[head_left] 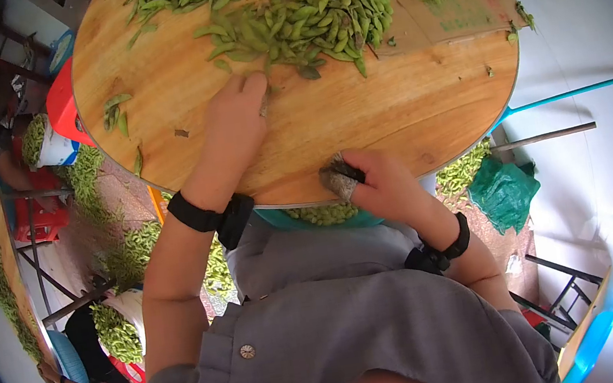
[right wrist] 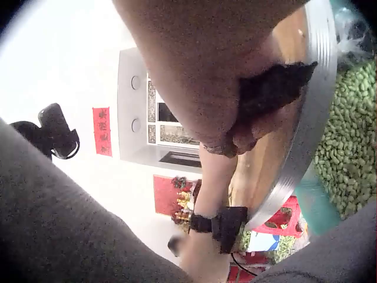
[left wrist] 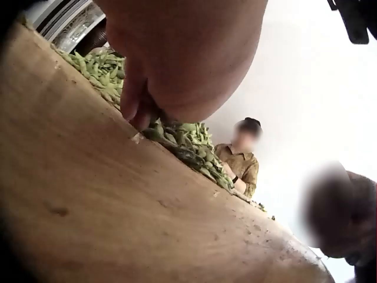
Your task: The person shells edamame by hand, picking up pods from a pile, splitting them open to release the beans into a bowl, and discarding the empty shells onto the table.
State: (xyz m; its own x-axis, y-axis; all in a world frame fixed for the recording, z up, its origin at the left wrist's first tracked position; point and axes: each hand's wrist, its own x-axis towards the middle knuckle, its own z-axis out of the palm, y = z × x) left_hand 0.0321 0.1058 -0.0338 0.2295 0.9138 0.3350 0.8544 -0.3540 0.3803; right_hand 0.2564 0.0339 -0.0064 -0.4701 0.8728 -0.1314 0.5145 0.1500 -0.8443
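Note:
Green pods (head_left: 328,12) are heaped across the far part of the round wooden table (head_left: 389,113). My left hand (head_left: 235,127) reaches palm down to the heap's near edge, fingers bent toward the tabletop; in the left wrist view its fingertips touch or nearly touch pods (left wrist: 188,141), and a grip is hidden. My right hand (head_left: 380,185) is at the table's near edge with curled fingers. Dark, ragged covering (right wrist: 271,91) and grey material (head_left: 338,179) lie about its fingers; no pod shows in it. Below the rim, a green basin (right wrist: 315,197) holds shelled beans (right wrist: 350,135).
Flattened cardboard (head_left: 446,11) lies at the far right of the table, and a few loose pods (head_left: 117,115) at the left. A green bag (head_left: 504,193) is beside more pods on the floor. People sit at the left and beyond the table; a red stool (head_left: 61,104) stands left.

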